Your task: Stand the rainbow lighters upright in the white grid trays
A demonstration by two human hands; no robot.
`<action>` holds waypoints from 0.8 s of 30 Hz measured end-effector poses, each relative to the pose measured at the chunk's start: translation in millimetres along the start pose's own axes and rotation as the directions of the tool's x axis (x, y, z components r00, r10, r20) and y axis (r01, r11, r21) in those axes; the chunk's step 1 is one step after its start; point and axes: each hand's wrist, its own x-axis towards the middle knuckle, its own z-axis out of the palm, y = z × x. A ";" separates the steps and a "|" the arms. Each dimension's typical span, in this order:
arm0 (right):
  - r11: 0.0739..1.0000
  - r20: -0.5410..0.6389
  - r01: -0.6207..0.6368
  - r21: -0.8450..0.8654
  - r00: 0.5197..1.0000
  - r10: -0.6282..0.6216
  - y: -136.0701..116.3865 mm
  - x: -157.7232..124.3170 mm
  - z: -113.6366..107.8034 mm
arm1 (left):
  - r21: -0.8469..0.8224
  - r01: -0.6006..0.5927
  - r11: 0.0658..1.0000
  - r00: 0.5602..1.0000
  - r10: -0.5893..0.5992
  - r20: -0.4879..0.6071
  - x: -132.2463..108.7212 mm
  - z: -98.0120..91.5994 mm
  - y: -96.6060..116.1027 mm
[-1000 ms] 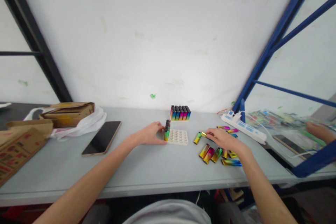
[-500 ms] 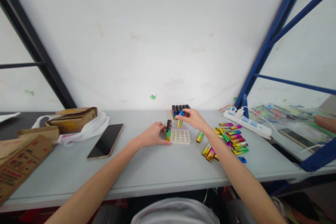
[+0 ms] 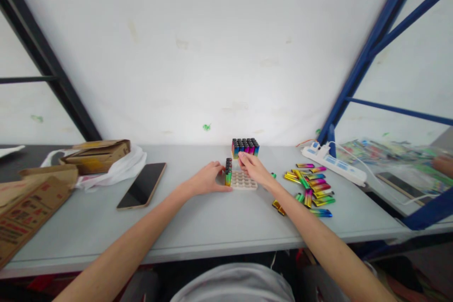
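A white tray with rows of round holes [image 3: 247, 185] lies on the table in front of me. Along its left side stands a row of upright lighters [image 3: 228, 178], shiny green-gold with dark tops. My left hand [image 3: 208, 179] grips the tray's left end, thumb at the near corner and fingers curled at the far side of that row. Over the tray's far part is my right hand [image 3: 254, 168], fingers closed in a pinch; the lighter in it is hidden behind them. Behind stands a block of upright lighters [image 3: 246, 147] with black tops.
Loose metallic lighters [image 3: 314, 186] lie in a pile on the right. A power strip [image 3: 334, 166] is beyond them, beside a blue frame [image 3: 357, 75]. To the left are a phone [image 3: 142, 186], a cardboard box [image 3: 102, 156] with a white bag [image 3: 123, 170], and an open carton [image 3: 38, 212].
My right hand has moved slightly left over the tray, and the blue-and-gold lighter it held is now out of sight behind its fingers. My left hand stays at the tray. The view has shifted slightly.
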 end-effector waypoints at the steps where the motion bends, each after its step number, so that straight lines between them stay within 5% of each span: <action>1: 0.998 -0.036 -0.048 0.033 0.998 0.050 -0.6 -0.1 1.3 | 0.001 -0.003 1.000 1.000 0.003 0.003 0.2 0.0 0.0; 6: 0.950 -0.110 -0.227 0.212 0.961 0.254 -4.5 -2.5 7.1 | 0.010 -0.010 1.000 1.000 0.010 0.010 0.6 -0.9 1.6; 18: 0.925 -0.011 -0.256 0.279 0.963 0.269 -1.1 -4.1 13.0 | 0.017 -0.014 1.000 1.000 0.014 0.002 0.2 -0.3 -0.5; 24: 0.903 -0.051 -0.267 0.337 0.952 0.301 -2.2 -3.2 12.4 | 0.025 -0.004 1.000 1.000 0.004 0.016 0.0 -0.2 -1.0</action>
